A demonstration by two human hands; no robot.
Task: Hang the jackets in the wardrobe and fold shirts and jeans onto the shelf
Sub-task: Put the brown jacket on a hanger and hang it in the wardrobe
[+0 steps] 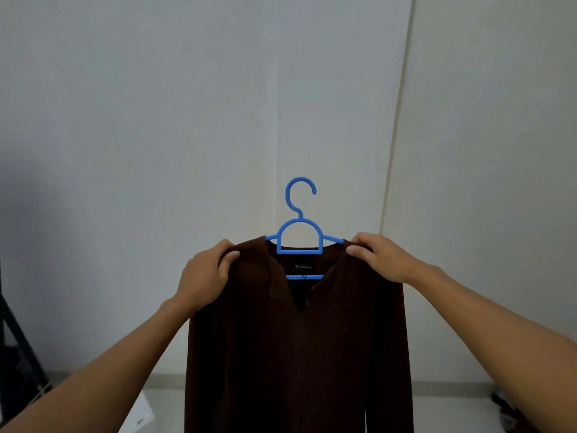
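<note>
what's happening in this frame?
A person holds a dark brown long-sleeved top up in front of a pale wall. The top sits on a blue plastic hanger. The left hand grips the top's left shoulder and the right hand grips the right one. The hanger's hook is free, not on any rail, and no wardrobe is in view, so the garment is not yet hung.

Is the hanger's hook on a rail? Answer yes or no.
No, the hook is free in front of the bare wall.
</note>
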